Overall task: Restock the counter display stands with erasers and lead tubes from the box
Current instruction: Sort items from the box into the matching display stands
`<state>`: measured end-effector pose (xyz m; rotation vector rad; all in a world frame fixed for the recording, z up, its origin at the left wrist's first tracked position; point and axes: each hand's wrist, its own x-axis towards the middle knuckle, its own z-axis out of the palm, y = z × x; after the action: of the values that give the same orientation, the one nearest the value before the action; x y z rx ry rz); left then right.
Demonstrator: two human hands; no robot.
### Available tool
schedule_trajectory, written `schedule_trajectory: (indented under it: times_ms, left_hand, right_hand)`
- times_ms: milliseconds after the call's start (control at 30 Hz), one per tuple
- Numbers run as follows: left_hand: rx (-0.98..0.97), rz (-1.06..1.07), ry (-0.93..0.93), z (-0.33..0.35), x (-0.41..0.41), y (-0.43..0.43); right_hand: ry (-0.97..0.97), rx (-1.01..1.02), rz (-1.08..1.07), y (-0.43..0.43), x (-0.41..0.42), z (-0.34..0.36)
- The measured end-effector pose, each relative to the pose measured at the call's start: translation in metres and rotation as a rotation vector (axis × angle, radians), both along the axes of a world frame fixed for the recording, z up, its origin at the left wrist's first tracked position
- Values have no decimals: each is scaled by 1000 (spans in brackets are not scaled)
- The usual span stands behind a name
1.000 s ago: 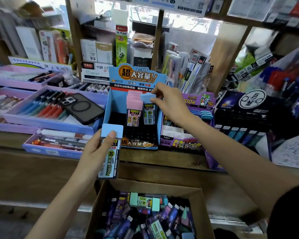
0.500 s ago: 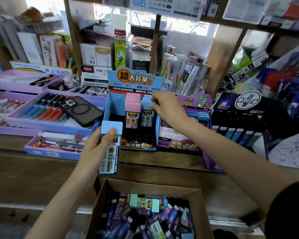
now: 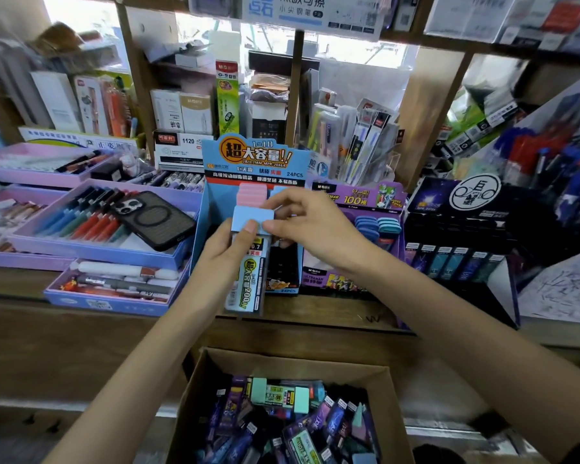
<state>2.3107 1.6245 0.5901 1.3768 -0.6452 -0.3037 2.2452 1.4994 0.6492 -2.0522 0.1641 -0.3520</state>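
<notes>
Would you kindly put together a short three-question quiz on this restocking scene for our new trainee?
1. True or false: both hands touch the blue-capped lead tube.
2. What lies in the purple pen tray on top of the pens? A) a phone B) a stapler C) scissors
3. Fill in: the cardboard box of stock sits ____ the counter edge.

Key:
1. True. The left hand holds it and the right hand pinches its cap.
2. A, the phone.
3. Below.
</notes>
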Motion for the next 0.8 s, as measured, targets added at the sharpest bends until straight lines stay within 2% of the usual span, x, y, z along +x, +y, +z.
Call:
schedule_trajectory:
  times_ms: [100,233,333,533,800]
  left_hand:
    - [49,-25,-119,0,11,4]
    - [479,83,-486,-32,36,18]
    - [701,133,-690,-55,42,18]
    - [651,121,-783,-68,48,21]
    - [648,113,-800,-71,51,20]
  right_hand:
    - [-75,-53,-75,-17,-1,14]
    - [-226,-138,-252,-46,4,20]
    - [-204,-216,-311,-49,16,4]
    - [-157,-395,-285,-44,26,-28]
    - [-138,-366,-285,-45,26,-29]
